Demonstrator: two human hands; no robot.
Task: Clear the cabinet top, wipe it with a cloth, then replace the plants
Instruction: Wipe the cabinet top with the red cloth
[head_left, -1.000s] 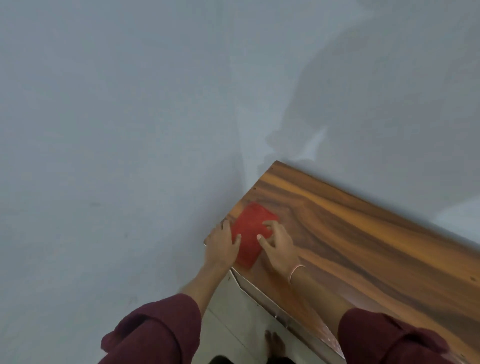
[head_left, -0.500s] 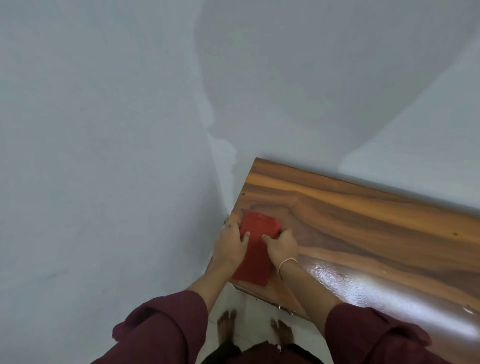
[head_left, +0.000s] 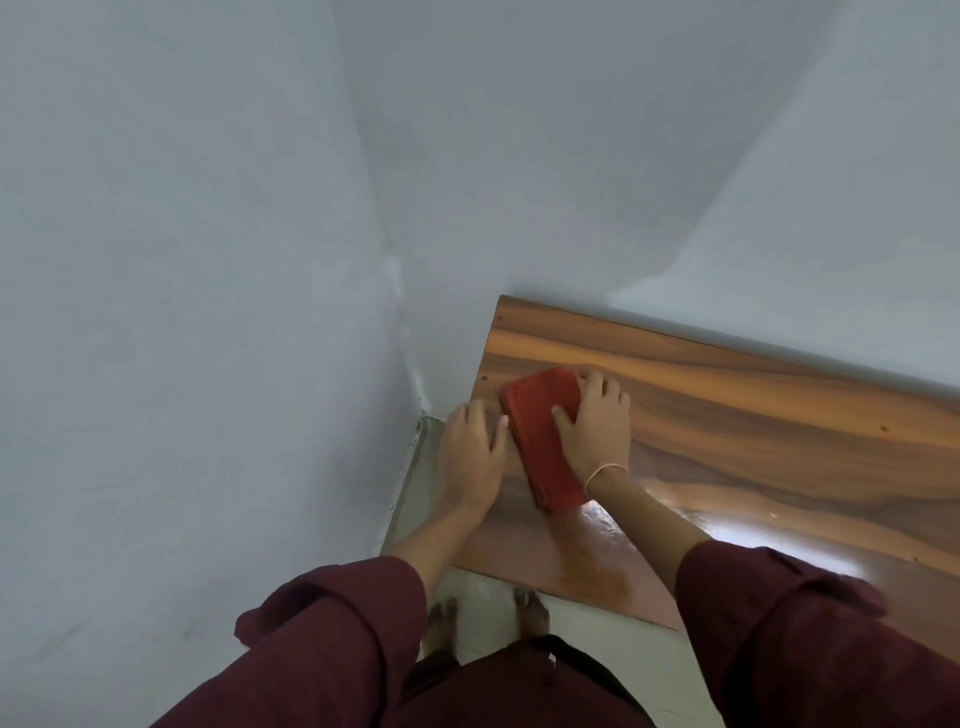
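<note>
Red folded cloth (head_left: 545, 434) lies flat on the wood-grain cabinet top (head_left: 753, 415), near its left end, centre of frame. Cloth is a long rectangle, running from upper left to lower right, w/ its far corner near the back-left corner of the surface.

Left hand (head_left: 470, 457) sits palm down just left of the cloth, at the cabinet's left edge; thumb touches the cloth's left side, fingers spread flat, not curled round anything. Right hand (head_left: 597, 426) presses palm down on the cloth's right half; fingers splayed, some on the cloth, some on bare wood beside it. Neither grip is closed on the cloth: both hands flat & wide, pinning it btwn them against the surface. Thin pale band (head_left: 605, 470) circles the right wrist.

Maroon sleeves (head_left: 332, 634) are rolled above the forearms, lower left & lower right of frame. Glossy patch w/ bright glare shows on the wood right of the right forearm, lower right. Cabinet top is bare apart from cloth & hands in the part visible; no plants in view.

Pale grey-white walls (head_left: 208, 260) fill the upper & left frame, meeting in a corner just left of the cabinet. Bare feet (head_left: 530, 613) stand on light floor tiles (head_left: 488, 587) at bottom centre, below the cabinet's front edge.
</note>
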